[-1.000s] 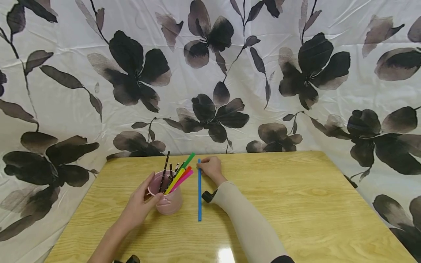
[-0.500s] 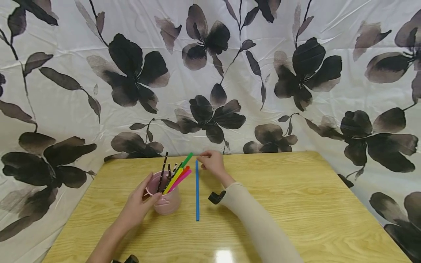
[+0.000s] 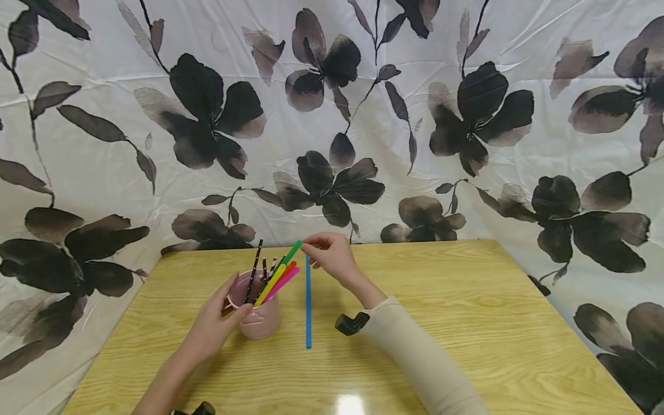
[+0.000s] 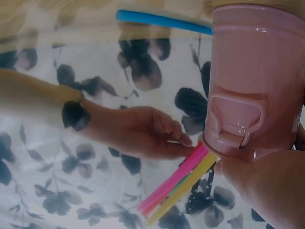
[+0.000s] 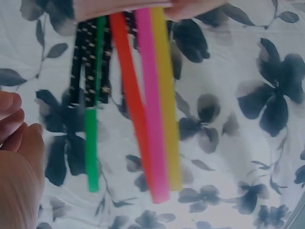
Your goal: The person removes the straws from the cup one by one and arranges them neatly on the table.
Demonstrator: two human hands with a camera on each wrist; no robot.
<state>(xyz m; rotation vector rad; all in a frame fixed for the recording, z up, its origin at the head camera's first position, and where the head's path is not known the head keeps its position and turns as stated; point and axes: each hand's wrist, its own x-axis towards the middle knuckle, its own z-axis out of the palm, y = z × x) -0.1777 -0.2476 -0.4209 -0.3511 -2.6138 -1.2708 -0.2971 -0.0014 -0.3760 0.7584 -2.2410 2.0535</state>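
A pink cup (image 3: 261,324) stands upright on the table, and my left hand (image 3: 214,327) grips its side near the rim. Green (image 5: 92,150), red (image 5: 132,102), pink (image 5: 152,107) and yellow (image 5: 165,100) straws lean out of it, beside several black dotted straws (image 3: 253,271). My right hand (image 3: 336,257) is raised just right of the cup, thumb and forefinger close together by the green straw's tip. The right wrist view shows a gap between those fingers and the green straw. Below that hand, a blue straw (image 3: 308,305) lies lengthwise on the table.
A wooden table (image 3: 415,323) with light grain spreads out around the cup. Behind it hangs a white cloth (image 3: 394,144) printed with dark flowers, right at the table's back edge.
My right hand has let go of the blue straw, risen off the table and shifted left to the green straw's tip. My left hand keeps its grip on the cup.
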